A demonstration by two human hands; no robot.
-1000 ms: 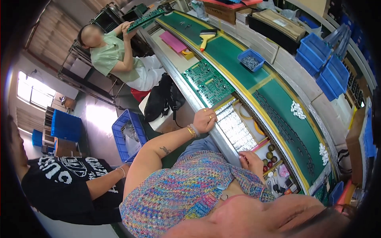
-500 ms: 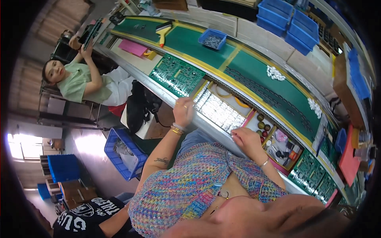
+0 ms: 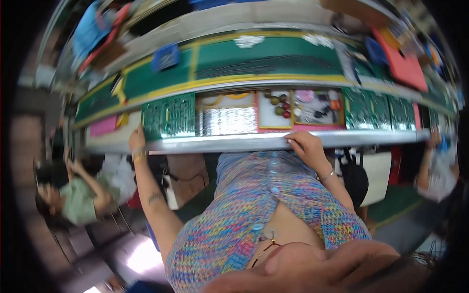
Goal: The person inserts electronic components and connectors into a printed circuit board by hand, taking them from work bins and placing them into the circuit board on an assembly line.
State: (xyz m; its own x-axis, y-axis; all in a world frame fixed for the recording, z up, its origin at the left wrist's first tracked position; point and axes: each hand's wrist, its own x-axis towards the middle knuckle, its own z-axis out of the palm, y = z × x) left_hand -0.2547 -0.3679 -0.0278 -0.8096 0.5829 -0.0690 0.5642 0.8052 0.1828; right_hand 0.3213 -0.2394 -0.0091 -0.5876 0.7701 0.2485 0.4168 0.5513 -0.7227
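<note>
Green rectangular circuit board point(image 3: 168, 116), long axis left-right along silvery metal rail point(image 3: 220, 143), left hand point(image 3: 138, 140) at board's left edge, right hand point(image 3: 308, 145) on rail, cannot tell either grip.

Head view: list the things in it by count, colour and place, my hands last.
Rectangular circuit boards: one left, several right, green, near row
Straight metal rail: one, silver, near edge
Flat shiny sheet: one, silver, centre
Round fruit-like things: several, red and green, right of it
Flat sheet: one, pink, left
Long work surface: one, green, yellow-edged, beyond the row
Open plastic bin: one, blue, on its left
Small-part piles: two, white, its far side
Co-worker: one, green top, lower left
Left hand: one, bare, by the left board
Right hand: one, bare, on the rail
Blurred edges: not itemised
</note>
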